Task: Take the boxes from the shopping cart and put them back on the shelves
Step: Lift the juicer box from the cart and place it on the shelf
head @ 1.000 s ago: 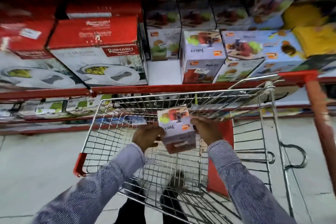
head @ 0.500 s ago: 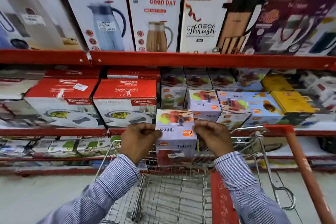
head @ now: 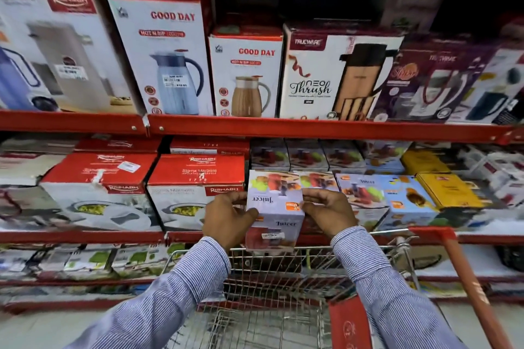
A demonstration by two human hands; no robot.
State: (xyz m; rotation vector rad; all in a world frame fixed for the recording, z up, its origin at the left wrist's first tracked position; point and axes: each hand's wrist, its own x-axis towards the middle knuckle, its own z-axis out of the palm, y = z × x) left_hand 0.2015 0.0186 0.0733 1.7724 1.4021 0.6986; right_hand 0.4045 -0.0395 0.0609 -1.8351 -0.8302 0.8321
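I hold a small lilac Juicer box between both hands, above the far end of the wire shopping cart. My left hand grips its left side and my right hand grips its right side. The box is level with the middle red shelf, in front of a gap between a red and white Rishabh box and more Juicer boxes. The part of the cart basket that I can see holds no boxes.
The top shelf carries tall Good Day jug boxes and a Trueware box. Yellow boxes lie to the right on the middle shelf. The cart's red handle bar slants down at the right. Lower shelves hold flat packs.
Both hands have lifted the Juicer box out of the cart basket up to the middle shelf's height. My view has tilted up from the cart to the shelves.
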